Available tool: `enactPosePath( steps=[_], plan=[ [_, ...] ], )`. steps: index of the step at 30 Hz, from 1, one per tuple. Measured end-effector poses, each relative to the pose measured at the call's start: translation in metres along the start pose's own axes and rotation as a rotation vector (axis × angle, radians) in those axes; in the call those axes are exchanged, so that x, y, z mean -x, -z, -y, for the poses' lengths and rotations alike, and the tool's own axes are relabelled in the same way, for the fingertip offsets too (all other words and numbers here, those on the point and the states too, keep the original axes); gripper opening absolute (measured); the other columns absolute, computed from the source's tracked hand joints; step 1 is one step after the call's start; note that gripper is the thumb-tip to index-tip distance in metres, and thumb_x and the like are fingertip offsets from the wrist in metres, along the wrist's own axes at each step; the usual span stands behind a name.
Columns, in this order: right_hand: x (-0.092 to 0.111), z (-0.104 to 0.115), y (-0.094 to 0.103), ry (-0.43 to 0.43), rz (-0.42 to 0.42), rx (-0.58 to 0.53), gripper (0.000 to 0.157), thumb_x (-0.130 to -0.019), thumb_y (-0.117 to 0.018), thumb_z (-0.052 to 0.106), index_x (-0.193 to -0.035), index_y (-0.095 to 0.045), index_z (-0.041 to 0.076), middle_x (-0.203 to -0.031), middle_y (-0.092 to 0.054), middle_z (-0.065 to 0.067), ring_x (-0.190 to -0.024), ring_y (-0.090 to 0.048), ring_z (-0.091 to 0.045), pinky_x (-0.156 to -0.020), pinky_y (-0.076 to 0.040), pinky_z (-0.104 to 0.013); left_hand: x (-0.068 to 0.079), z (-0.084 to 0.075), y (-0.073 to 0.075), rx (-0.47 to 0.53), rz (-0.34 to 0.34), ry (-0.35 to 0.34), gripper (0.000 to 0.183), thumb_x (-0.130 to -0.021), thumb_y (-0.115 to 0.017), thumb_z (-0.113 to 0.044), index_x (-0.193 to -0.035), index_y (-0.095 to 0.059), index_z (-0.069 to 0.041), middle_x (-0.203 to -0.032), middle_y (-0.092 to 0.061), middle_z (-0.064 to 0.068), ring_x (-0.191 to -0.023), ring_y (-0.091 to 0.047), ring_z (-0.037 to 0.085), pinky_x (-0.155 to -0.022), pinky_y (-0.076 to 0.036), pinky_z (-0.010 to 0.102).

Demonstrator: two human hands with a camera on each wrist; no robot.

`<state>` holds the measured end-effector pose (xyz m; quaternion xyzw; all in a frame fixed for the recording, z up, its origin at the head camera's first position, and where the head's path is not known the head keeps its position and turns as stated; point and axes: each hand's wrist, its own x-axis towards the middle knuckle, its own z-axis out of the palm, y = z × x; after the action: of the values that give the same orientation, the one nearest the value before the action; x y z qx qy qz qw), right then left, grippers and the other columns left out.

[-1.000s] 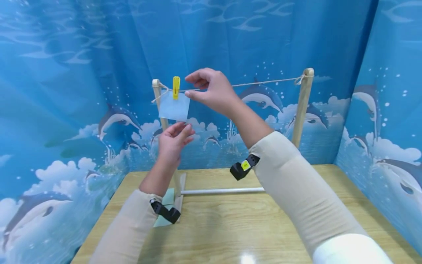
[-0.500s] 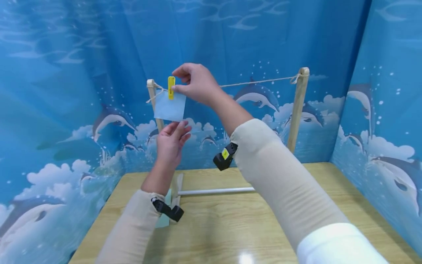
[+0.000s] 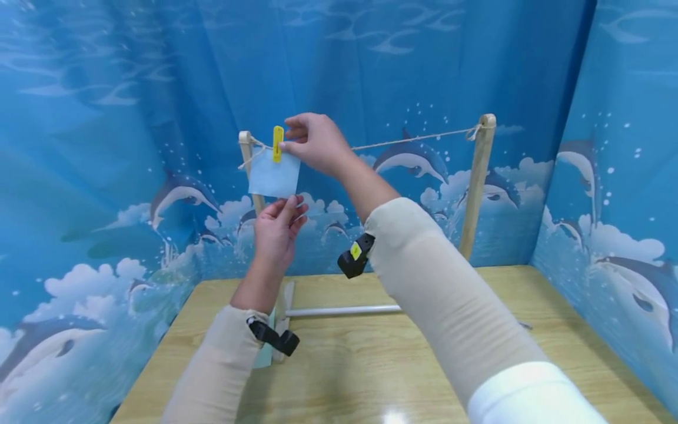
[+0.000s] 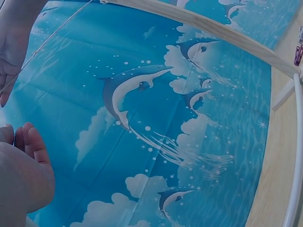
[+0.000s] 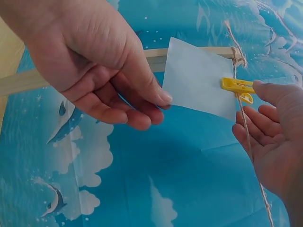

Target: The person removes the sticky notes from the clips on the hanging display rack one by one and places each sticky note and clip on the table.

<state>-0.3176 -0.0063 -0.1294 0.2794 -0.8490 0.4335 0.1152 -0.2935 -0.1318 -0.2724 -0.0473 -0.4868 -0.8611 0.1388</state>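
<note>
A pale blue sheet of paper [image 3: 274,176] hangs at the left end of a string [image 3: 413,139], with a yellow clothespin [image 3: 278,144] clamped over its top edge. My left hand [image 3: 275,232] pinches the sheet's lower right corner between thumb and fingers. Beside the clothespin is my right hand [image 3: 320,141]; its thumb tip [image 5: 262,89] touches the clothespin's end in the right wrist view. The other fingers [image 5: 260,125] of that hand are loosely bent near the string, apart from the clothespin. The left wrist view cuts off both hands at its left edge.
Two wooden posts [image 3: 477,188] hold the string, joined low down by a white rod [image 3: 344,310] on the wooden table [image 3: 339,365]. Light green paper [image 3: 263,357] lies by the left post, partly behind my sleeve. Small red clips [image 4: 298,55] show at the left wrist view's edge.
My right hand has moved left to the clothespin, its thumb coming up against it. The clothespin now leans slightly. My left hand stays at the sheet's lower corner.
</note>
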Motion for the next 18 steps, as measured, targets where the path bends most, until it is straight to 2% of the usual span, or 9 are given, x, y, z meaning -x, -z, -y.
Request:
enactPosePath(
  steps=[4, 9, 13, 18],
  plan=[
    [0.002, -0.004, -0.006, 0.012, -0.026, -0.079, 0.049, -0.095, -0.065, 0.02, -0.14, -0.05, 0.006, -0.125, -0.063, -0.007, -0.112, -0.059, -0.014, -0.088, -0.052, -0.022, 0.002, 0.001, -0.001, 0.011, 0.004, 0.0, 0.027, -0.089, -0.07, -0.024, -0.104, -0.068, -0.001, -0.105, -0.07, 0.012, -0.091, -0.069, 0.019, -0.09, -0.055, 0.034],
    [0.004, -0.005, -0.012, 0.007, -0.057, -0.152, 0.049, -0.094, -0.067, 0.02, -0.139, -0.052, 0.007, -0.117, -0.065, -0.006, -0.105, -0.061, -0.013, -0.084, -0.053, -0.021, 0.002, 0.003, 0.0, 0.023, 0.017, -0.011, 0.016, -0.09, -0.069, -0.021, -0.093, -0.069, -0.005, -0.104, -0.069, 0.014, -0.089, -0.069, 0.018, -0.087, -0.056, 0.033],
    [0.005, -0.005, -0.015, 0.012, -0.081, -0.165, 0.044, -0.093, -0.068, 0.022, -0.133, -0.058, 0.008, -0.112, -0.065, -0.003, -0.1, -0.06, -0.011, -0.081, -0.053, -0.021, 0.003, 0.003, 0.001, 0.033, 0.023, -0.018, 0.014, -0.091, -0.068, -0.02, -0.09, -0.068, -0.006, -0.097, -0.07, 0.009, -0.086, -0.069, 0.017, -0.08, -0.057, 0.029],
    [0.006, -0.004, -0.019, 0.021, -0.118, -0.15, 0.037, -0.093, -0.068, 0.027, -0.126, -0.062, 0.01, -0.11, -0.065, 0.0, -0.099, -0.06, -0.009, -0.08, -0.053, -0.02, 0.004, 0.002, 0.001, 0.023, 0.027, -0.006, 0.013, -0.091, -0.068, -0.02, -0.091, -0.069, -0.007, -0.095, -0.07, 0.007, -0.087, -0.069, 0.017, -0.085, -0.056, 0.031]
  ],
)
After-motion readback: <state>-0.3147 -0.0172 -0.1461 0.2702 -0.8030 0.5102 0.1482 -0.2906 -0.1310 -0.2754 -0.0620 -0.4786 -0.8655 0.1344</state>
